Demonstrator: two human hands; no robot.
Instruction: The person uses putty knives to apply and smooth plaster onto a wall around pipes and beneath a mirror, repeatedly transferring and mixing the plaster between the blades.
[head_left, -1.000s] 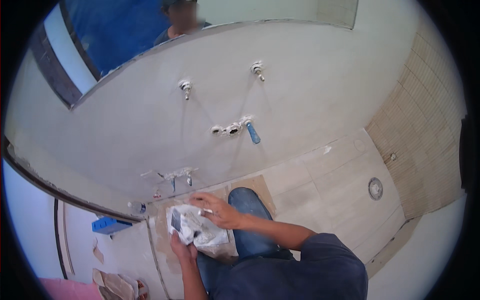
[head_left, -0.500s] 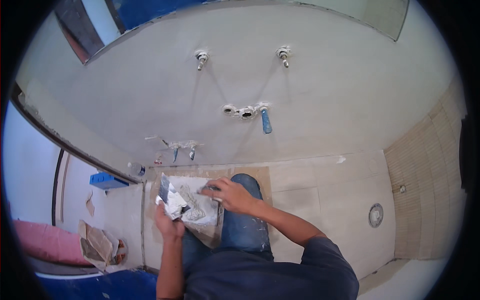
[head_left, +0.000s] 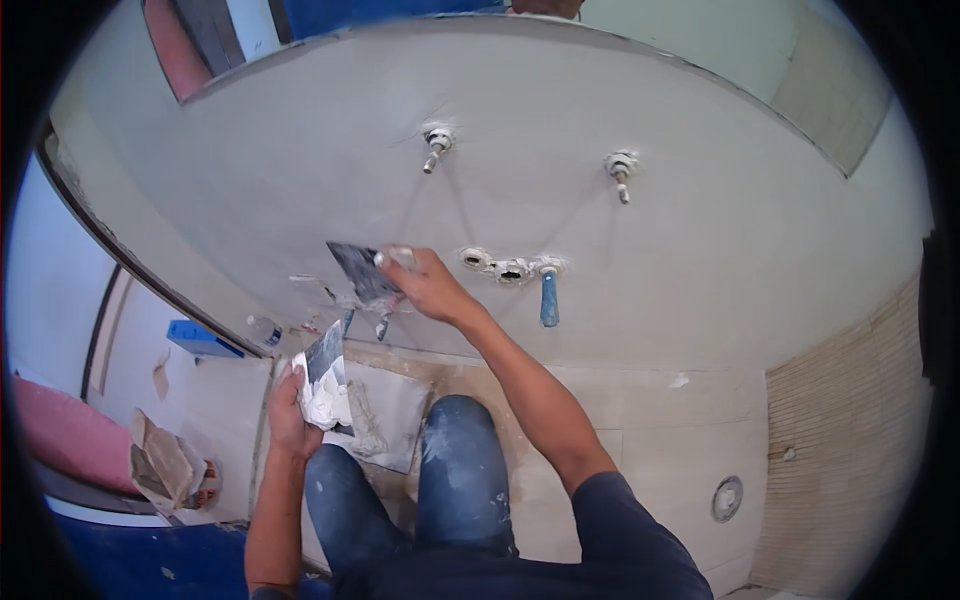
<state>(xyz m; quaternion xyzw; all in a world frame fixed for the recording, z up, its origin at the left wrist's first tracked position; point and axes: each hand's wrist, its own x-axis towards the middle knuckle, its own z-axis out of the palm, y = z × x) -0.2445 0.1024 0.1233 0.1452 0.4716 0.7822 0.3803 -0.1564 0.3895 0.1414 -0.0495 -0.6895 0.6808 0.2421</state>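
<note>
My right hand (head_left: pixel 432 285) is closed on a wide, dark putty knife (head_left: pixel 358 270). Its blade is held up against or just off the pale wall (head_left: pixel 520 180), left of the pipe holes; whether it touches I cannot tell. Lower left, my left hand (head_left: pixel 290 415) grips a second putty knife (head_left: pixel 325 350) loaded with a lump of white filler (head_left: pixel 324 402). Under it a whitish sheet (head_left: pixel 400 398) smeared with filler lies on the floor. Two blue-plugged pipe ends (head_left: pixel 383 326) stick out of the wall just below my right hand.
Two metal valve stems (head_left: pixel 434 150) and a blue plug (head_left: pixel 549 300) jut from the wall. A clear plastic bottle (head_left: pixel 263 330), a blue box (head_left: pixel 203 338) and an open paper bag (head_left: pixel 165 460) stand at the left. A round drain (head_left: pixel 727 498) sits in the floor at the right.
My right hand has risen from the sheet near my knees to the wall with its putty knife. My left hand still holds its loaded putty knife. The view has shifted.
</note>
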